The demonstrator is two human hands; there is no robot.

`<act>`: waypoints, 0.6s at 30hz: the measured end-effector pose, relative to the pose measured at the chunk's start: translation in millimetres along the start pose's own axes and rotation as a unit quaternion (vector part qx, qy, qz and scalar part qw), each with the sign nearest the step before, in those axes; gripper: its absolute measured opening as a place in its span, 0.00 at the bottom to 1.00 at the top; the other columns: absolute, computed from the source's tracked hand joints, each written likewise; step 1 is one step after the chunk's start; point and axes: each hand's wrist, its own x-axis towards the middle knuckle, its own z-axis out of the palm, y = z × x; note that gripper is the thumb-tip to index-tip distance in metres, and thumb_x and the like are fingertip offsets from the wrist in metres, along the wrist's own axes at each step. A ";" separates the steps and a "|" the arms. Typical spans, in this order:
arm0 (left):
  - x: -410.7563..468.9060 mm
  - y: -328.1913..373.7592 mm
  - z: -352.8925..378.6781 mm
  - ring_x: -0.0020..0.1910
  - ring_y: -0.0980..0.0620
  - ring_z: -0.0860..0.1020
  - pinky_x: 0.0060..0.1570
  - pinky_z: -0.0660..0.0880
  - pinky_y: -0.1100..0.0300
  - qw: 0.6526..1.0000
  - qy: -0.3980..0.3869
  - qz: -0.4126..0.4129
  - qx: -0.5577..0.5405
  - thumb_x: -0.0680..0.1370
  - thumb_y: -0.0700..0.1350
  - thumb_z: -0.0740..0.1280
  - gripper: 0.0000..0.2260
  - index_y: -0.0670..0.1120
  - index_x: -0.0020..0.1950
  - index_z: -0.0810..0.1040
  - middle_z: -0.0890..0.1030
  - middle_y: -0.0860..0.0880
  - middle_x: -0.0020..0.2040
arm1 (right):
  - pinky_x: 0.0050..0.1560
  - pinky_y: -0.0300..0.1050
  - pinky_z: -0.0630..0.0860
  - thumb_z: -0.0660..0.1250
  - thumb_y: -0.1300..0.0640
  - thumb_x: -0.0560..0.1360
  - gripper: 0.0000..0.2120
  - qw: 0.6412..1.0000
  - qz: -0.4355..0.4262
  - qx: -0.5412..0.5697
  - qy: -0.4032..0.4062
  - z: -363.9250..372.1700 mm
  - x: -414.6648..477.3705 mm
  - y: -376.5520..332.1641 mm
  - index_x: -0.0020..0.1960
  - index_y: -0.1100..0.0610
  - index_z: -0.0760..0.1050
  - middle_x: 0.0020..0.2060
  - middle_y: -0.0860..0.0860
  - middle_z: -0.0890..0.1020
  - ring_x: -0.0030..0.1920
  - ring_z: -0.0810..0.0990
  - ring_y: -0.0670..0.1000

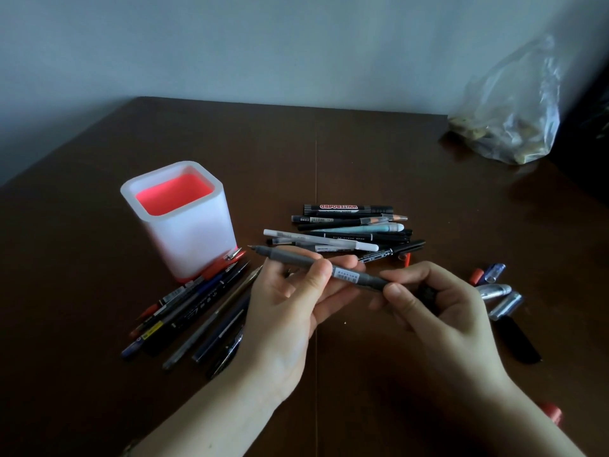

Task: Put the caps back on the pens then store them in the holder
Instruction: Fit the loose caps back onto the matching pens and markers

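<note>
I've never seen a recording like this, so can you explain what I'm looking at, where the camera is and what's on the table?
There is no machine here. This one picture comes from a camera worn on a person's head, looking down at their own hands. The left hand and right hand together hold a grey pen, its bare tip pointing left. On the brown table are a white holder, red inside, a pile of pens behind the hands, more pens in front of the holder, loose caps at the right, and a plastic bag at the far corner.
</note>
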 end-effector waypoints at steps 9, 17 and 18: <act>3.2 -6.4 2.0 0.46 0.45 0.83 0.40 0.80 0.56 0.998 0.036 -0.006 -0.056 0.68 0.39 0.65 0.05 0.43 0.42 0.75 0.84 0.42 0.43 | 0.31 0.28 0.71 0.65 0.55 0.66 0.07 0.998 0.028 -0.056 0.015 -0.9 5.8 -6.0 0.42 0.55 0.78 0.29 0.50 0.83 0.28 0.78 0.40; 13.7 3.9 -13.6 0.32 0.56 0.79 0.37 0.77 0.63 0.958 -0.008 0.120 0.260 0.74 0.45 0.63 0.07 0.49 0.48 0.78 0.77 0.52 0.31 | 0.27 0.30 0.70 0.71 0.55 0.68 0.02 0.995 0.069 0.021 0.071 -33.9 15.3 -18.5 0.36 0.50 0.81 0.25 0.47 0.77 0.27 0.73 0.41; 10.5 1.7 -12.8 0.33 0.57 0.80 0.36 0.76 0.67 0.926 -0.038 0.145 0.346 0.76 0.44 0.63 0.06 0.49 0.49 0.79 0.78 0.53 0.32 | 0.28 0.30 0.71 0.74 0.46 0.62 0.08 0.996 0.068 0.022 0.055 -35.2 15.0 -18.5 0.38 0.49 0.81 0.26 0.46 0.78 0.27 0.73 0.41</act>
